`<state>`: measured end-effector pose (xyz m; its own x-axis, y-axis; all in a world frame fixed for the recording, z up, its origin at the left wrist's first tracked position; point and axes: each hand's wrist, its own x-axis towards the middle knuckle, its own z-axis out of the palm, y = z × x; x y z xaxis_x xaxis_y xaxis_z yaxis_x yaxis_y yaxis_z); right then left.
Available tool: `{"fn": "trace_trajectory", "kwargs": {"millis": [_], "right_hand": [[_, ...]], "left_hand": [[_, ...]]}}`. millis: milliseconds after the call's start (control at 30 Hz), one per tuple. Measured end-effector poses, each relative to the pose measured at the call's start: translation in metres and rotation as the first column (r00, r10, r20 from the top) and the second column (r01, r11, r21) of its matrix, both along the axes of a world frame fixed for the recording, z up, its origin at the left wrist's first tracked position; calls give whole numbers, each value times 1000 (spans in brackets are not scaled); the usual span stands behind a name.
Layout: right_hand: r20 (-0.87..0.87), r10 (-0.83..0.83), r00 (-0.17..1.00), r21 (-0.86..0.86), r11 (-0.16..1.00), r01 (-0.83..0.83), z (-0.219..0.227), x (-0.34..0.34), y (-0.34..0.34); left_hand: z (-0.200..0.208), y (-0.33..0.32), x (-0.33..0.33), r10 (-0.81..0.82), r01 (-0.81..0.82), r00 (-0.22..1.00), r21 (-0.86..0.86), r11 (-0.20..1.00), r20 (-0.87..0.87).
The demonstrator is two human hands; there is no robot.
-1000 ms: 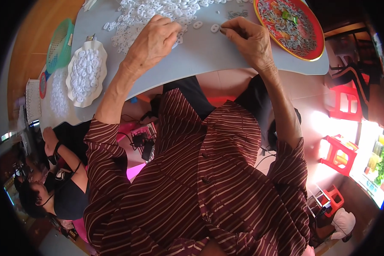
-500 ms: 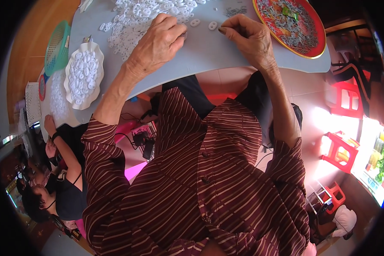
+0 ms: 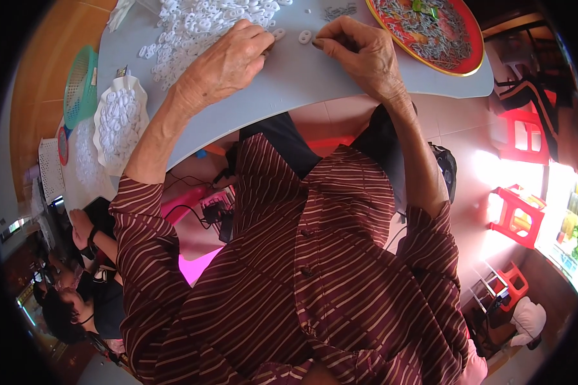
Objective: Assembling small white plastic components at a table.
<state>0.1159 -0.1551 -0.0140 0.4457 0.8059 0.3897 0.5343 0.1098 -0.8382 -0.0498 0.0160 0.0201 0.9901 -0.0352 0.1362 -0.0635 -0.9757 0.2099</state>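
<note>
My left hand (image 3: 228, 61) is closed over the table, fingers curled and thumb tucked in, at the near edge of a pile of small white plastic pieces (image 3: 205, 19). Whatever it grips, if anything, is hidden. Beside its fingertips lies one white two-holed piece (image 3: 279, 34). Another such piece (image 3: 305, 37) rests just left of my right hand (image 3: 366, 58). That hand is pinched, thumb against the fingers; anything in the pinch is too small or hidden to make out. Beyond it lies a little heap of grey metal pins (image 3: 339, 11).
A red gold-rimmed plate (image 3: 475, 61) full of metal pins stands at the right. A scalloped white dish (image 3: 101, 138) of white pieces and a green basket (image 3: 81, 86) are at the left. A co-worker's hand (image 3: 80, 228) is at lower left; red stools (image 3: 519, 215) stand at right.
The whole view has shifted slightly, table things moving left and up. Both my hands keep nearly the same closed poses. The co-worker's hand has moved down from the table edge.
</note>
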Motion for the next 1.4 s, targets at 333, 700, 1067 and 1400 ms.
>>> {"fn": "trace_trajectory", "kwargs": {"millis": [333,700,1067,1400], "right_hand": [[16,14,1000,-58,998,-13,3,1,-4],[-160,11,987,110,994,7,3,-3,-5],[-434,225,872,234,963,-132,-5,-12,-8],[-364,193,911,189,973,-130,-6,-11,-7]], "left_hand": [[-4,13,0,9,-9,999,-11,1000,-42],[19,-17,17,227,-276,929,-135,952,-293],[-22,-44,18,243,-132,967,-967,217,-77],[-13,-46,19,224,-163,972,-891,424,-71]]}}
